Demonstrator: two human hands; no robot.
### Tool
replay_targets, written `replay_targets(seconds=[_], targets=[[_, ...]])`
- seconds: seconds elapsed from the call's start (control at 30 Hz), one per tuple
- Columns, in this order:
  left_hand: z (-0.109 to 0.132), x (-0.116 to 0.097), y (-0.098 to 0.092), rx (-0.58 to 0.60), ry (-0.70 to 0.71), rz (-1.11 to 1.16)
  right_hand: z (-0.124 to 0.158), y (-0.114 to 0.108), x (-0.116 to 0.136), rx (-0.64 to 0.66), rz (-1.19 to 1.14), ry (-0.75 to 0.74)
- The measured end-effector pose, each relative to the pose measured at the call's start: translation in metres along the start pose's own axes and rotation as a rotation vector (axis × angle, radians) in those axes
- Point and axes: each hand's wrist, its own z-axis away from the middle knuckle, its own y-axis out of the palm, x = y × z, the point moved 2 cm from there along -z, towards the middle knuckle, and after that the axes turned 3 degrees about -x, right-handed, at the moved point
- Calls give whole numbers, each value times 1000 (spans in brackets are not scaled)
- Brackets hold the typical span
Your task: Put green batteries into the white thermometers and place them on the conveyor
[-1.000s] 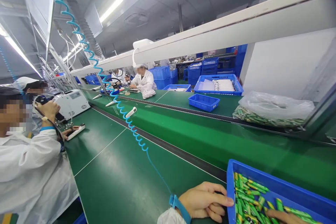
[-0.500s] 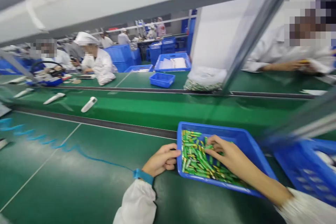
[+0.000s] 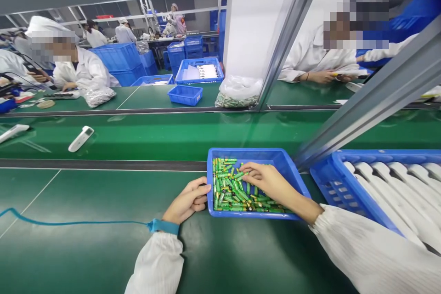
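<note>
A blue plastic tray (image 3: 292, 174) holds many small green batteries (image 3: 232, 193) with gold ends, heaped mostly toward its left side. At the tray's left wall, my left hand (image 3: 189, 200) grips the rim between thumb and curled fingers. It wears a blue wrist strap (image 3: 166, 226) with a cord running left. My right hand (image 3: 267, 181) reaches in over the heap from the right. Its thumb and fingers are pinched on a green battery (image 3: 244, 174), partly hidden by the fingertips.
Right of the tray stands a blue basket (image 3: 339, 188) of white device housings (image 3: 389, 188), beside a slanting metal post (image 3: 361, 96). Across the green belt (image 3: 155, 135), where a white handheld device (image 3: 81, 138) lies, are a small blue bin (image 3: 185, 95), a plastic bag (image 3: 239, 92) and co-workers.
The view has turned right, so the scene has shifted left and more of the basket shows. My left hand stays at the tray's edge, and my right hand stays among the batteries.
</note>
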Motion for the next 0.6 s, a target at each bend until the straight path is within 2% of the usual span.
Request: replay_targets(seconds=[0.27, 0.43, 0.6], targets=[[2, 0, 3, 7, 6, 17, 0, -1, -4, -6, 62, 26], [4, 0, 4, 5, 9, 14, 0, 0, -6, 11, 11, 22], [4, -1, 4, 10, 17, 13, 1, 2, -4, 60, 162, -34]])
